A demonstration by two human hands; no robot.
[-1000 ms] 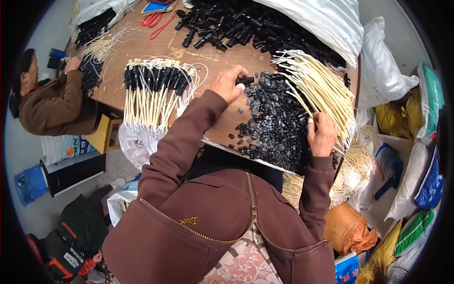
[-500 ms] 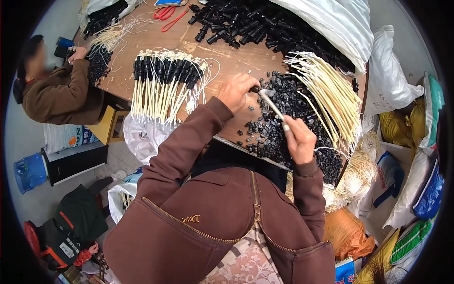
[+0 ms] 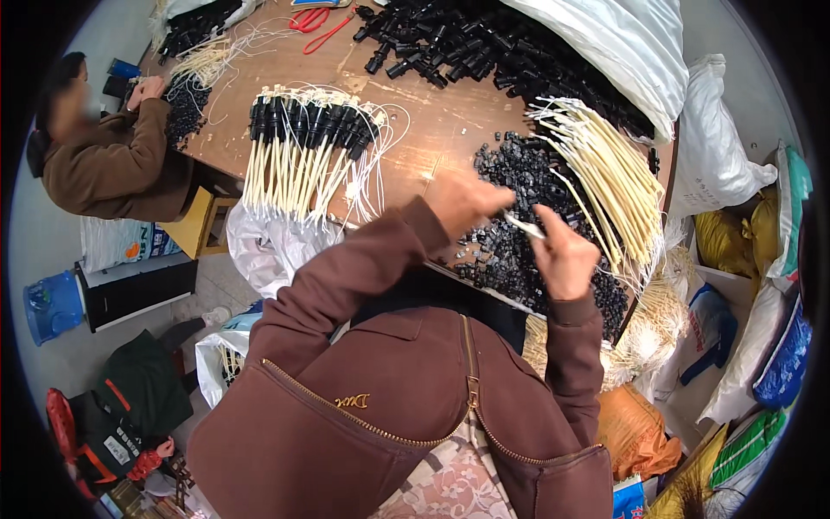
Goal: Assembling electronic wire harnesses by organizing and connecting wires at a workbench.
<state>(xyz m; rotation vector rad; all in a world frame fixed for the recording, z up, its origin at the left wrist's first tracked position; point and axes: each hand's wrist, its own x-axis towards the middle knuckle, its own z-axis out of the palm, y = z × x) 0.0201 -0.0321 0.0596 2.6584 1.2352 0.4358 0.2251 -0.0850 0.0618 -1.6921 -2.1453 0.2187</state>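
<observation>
Over the heap of small black plastic pieces [image 3: 536, 268] at the table's front right, my two hands are close together. My right hand [image 3: 564, 258] is closed on a pale, slim rod [image 3: 524, 227]; whether it is one of the cream cables is too blurred to tell. Just left of it, my left hand [image 3: 471, 204] points toward the rod's far end. Motion smears its fingers, so what they hold cannot be made out. A fanned bundle of cream cables [image 3: 609, 186] lies right of the heap. Further left lie several cream cables with black connectors [image 3: 307, 143] in a row.
Black connectors [image 3: 450, 43] are piled at the back beside a white sack [image 3: 614, 52]. Red-handled scissors [image 3: 309, 19] lie at the far edge. A co-worker [image 3: 108, 156] sits at the table's left end. Filled sacks [image 3: 718, 138] crowd the right side.
Both hands have moved toward the lower right, the left one farther, over the heap. The pale rod now shows shorter and lies flatter. The co-worker's hands have shifted slightly.
</observation>
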